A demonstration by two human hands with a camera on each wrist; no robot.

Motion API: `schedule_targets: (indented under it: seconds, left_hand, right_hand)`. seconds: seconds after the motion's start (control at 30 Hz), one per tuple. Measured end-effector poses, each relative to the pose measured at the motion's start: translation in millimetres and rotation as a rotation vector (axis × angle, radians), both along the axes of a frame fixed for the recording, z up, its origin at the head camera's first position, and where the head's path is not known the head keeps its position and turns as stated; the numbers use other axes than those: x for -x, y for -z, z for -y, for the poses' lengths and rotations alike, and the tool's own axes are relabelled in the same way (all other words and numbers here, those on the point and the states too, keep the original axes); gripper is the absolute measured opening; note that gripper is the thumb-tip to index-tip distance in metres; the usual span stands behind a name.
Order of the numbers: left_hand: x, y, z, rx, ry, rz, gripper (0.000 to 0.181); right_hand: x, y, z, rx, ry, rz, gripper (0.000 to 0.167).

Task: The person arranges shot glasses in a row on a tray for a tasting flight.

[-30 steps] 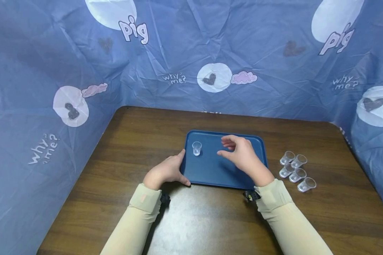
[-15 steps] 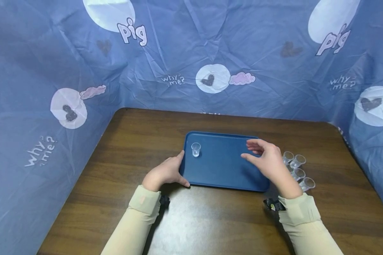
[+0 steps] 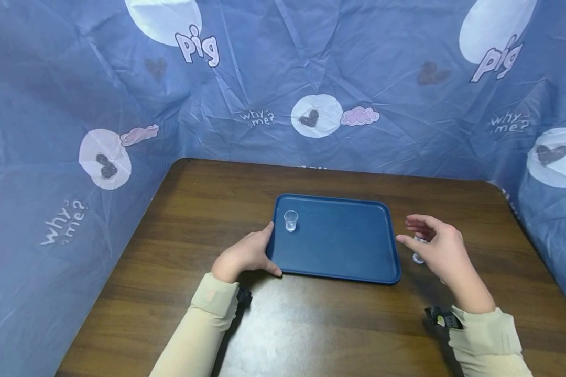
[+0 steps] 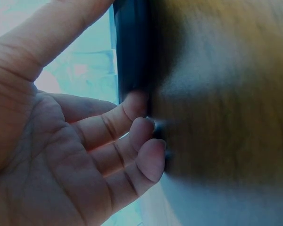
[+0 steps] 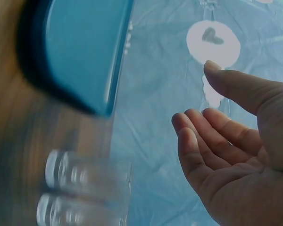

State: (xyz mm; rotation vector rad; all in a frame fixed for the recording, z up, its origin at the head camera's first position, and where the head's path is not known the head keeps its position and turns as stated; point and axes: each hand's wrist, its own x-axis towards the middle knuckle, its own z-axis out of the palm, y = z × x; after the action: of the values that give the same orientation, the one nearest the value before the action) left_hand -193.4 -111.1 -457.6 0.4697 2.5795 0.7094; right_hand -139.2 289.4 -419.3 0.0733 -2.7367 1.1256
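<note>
A blue tray (image 3: pixel 335 238) lies on the table, with one small clear cup (image 3: pixel 291 221) upright near its left end. The left hand (image 3: pixel 246 255) rests against the tray's left edge, thumb at the near corner and fingers along the side. Just right of the tray, the right hand (image 3: pixel 436 248) hovers with thumb and fingers apart, holding nothing. It hides most of the clear cups (image 3: pixel 418 256) standing there. In the right wrist view two clear cups (image 5: pixel 89 176) show below the tray (image 5: pixel 82 52), beside the right hand (image 5: pixel 240 146).
The brown wooden table (image 3: pixel 330 324) has a blue printed sheet (image 3: pixel 245 68) hanging behind it and at both sides. A dark device (image 3: pixel 443 318) is strapped at the right wrist.
The right hand has moved from above the tray rightward to the group of cups, still without holding anything. The left hand, tray and cup on it have stayed in place.
</note>
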Motion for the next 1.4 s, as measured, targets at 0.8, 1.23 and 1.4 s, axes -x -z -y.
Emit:
schedule_targets:
  seconds: [0.8, 1.23, 1.4]
  left_hand:
    - [-1.5, -1.2, 1.8, -0.023, 0.001, -0.002, 0.129]
    - [-0.9, -1.4, 0.7, -0.022, 0.005, -0.010, 0.129]
    - [-0.9, -0.9, 0.8, -0.028, 0.007, -0.012, 0.129]
  right_hand:
    - [-47.1, 14.7, -79, -0.065, 0.142, -0.038, 0.050]
    - [-52.4, 37.6, -97, -0.078, 0.064, 0.111, 0.054]
    - [-53.9, 42.5, -99, -0.096, 0.062, 0.186, 0.058]
